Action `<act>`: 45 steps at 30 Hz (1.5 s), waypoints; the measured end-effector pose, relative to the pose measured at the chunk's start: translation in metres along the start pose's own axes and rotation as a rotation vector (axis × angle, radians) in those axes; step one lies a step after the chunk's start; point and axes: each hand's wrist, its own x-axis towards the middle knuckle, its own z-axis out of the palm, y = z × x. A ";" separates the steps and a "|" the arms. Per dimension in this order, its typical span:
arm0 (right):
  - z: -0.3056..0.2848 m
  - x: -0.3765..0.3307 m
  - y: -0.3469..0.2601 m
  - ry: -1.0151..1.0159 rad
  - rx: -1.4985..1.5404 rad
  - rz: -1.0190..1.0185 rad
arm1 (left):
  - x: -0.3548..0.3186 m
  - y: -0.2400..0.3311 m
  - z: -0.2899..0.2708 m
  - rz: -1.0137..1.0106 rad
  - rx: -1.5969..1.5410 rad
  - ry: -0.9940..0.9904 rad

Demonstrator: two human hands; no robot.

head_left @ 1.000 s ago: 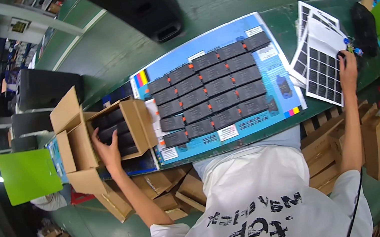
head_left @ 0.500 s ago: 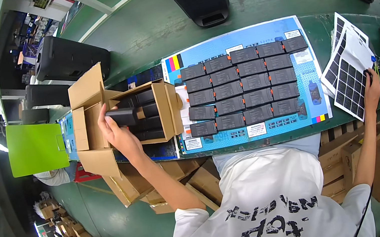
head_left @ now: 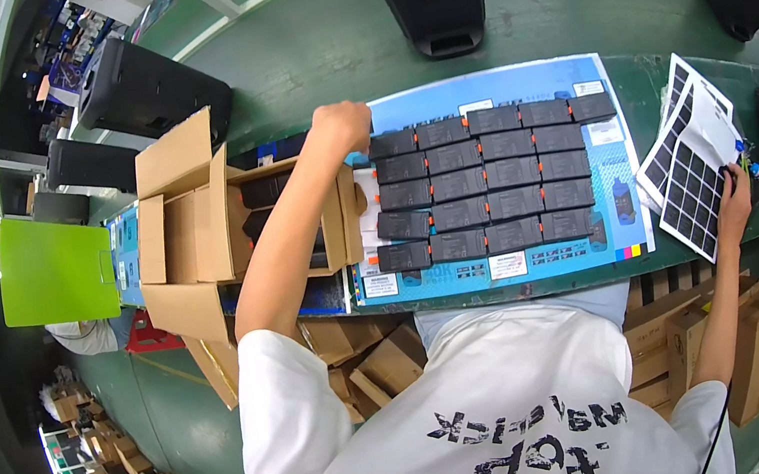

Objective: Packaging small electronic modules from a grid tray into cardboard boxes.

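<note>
While the left hand curls near packs, the right hand bends over paper, grips unclear.

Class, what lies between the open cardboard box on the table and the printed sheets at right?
In the head view, mainly a blue printed mat bearing rows of black packs, then a strip of green tabletop.

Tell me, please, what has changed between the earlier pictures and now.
The left hand, which had lifted a black block from the cardboard box, has moved right and farther from the person, to the far left corner of the blue mat. Whether its grip still holds the block is hidden. The right hand stays at the grid-printed sheets, and the rows of black packs look unchanged.
</note>
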 end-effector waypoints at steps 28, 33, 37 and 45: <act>0.001 0.000 -0.010 -0.011 0.057 0.093 | 0.049 -0.039 0.013 -0.073 -0.406 -0.427; 0.004 -0.001 -0.008 0.014 0.060 0.076 | 0.046 -0.054 0.006 0.046 -0.352 -0.282; 0.002 0.000 -0.011 0.004 0.044 0.080 | 0.007 -0.065 -0.036 0.339 -0.584 -0.045; -0.004 0.002 -0.020 0.016 0.060 0.075 | -0.011 0.037 -0.085 0.535 -1.512 0.490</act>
